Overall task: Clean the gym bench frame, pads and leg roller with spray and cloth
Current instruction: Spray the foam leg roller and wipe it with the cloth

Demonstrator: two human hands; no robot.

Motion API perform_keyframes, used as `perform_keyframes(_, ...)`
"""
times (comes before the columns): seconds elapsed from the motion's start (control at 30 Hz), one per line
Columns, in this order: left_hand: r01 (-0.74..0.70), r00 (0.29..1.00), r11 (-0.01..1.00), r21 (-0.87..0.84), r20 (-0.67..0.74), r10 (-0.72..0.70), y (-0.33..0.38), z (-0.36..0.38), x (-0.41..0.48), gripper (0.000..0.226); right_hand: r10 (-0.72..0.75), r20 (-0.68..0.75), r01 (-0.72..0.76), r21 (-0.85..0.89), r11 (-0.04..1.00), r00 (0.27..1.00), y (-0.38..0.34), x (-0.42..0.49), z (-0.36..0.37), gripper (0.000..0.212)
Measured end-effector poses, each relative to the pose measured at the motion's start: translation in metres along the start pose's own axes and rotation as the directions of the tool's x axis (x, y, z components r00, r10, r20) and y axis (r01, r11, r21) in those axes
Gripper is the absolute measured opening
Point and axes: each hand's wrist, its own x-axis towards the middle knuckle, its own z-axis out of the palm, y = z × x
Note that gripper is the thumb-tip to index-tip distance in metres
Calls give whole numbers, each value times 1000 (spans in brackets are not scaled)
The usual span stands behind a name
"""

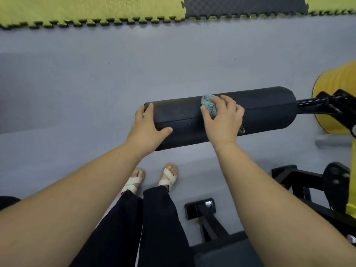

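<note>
Black vinyl covers the leg roller (265, 110), a thick padded cylinder that lies roughly level across the middle of the head view, its right end joined to a black metal arm of the bench frame (316, 102). The left hand (148, 126) grips the roller's free left end: its fingers curl over the end cap and out of sight, and the thumb is spread along the near side. The right hand (223, 120) sits on top of the roller near its middle, fingers bent over a bunched teal cloth (209, 104) that it presses against the vinyl, with the thumb tip touching the cloth's left edge. Fine speckles show on the roller between the two hands; whether they are droplets cannot be told. Behind the frame arm at the right edge is a ribbed yellow round part (335, 81). Below the roller the person's feet in pale cross-strap sandals (168, 176) stand on the grey floor (96, 74), with dark trousers (159, 218) above them. To the right of the legs a black frame foot (200, 207) rests on the floor, and a dark pad (221, 255) fills the bottom edge. Along the top run interlocking foam mats (86, 10) in yellow-green, with a dark grey one beside them.
</note>
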Motion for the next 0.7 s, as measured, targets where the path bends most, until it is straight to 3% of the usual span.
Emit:
perform_keyframes(0.07,-25,999,996,83,37,22,-7,5,6,98,-8,-32,5,-94,996,999,-1,-2,17,35)
perform_keyframes(0.17,-52,998,968,247,-14,57,-12,6,13,106,28,-102,-34,-58,998,994,-7,3,25,28)
perform_keyframes(0.23,-72,994,961,269,-64,92,-17,5,18,106,-173,-66,170,-61,984,983,-28,-6,35,27)
perform_keyframes(0.33,-132,983,971,200,-102,155,-27,3,25,99,-547,4,547,7,837,837,-61,-40,53,33)
perform_keyframes(0.43,-175,976,964,201,-90,196,-33,0,26,101,-644,21,644,-20,764,765,-44,-38,49,36)
perform_keyframes(0.5,-191,975,959,208,-68,209,-35,-2,27,105,-603,-8,595,-154,789,797,-7,-18,37,36)
perform_keyframes(0.6,-182,980,962,205,-37,193,-35,-3,28,106,-236,-122,209,-199,958,964,36,9,18,28)
perform_keyframes(0.67,-169,983,964,206,-31,179,-34,-4,29,106,-27,-184,1,-141,990,982,32,14,18,28)
perform_keyframes(0.7,-157,985,966,203,-33,167,-33,-4,29,106,-21,-202,-7,-140,990,979,21,13,23,31)
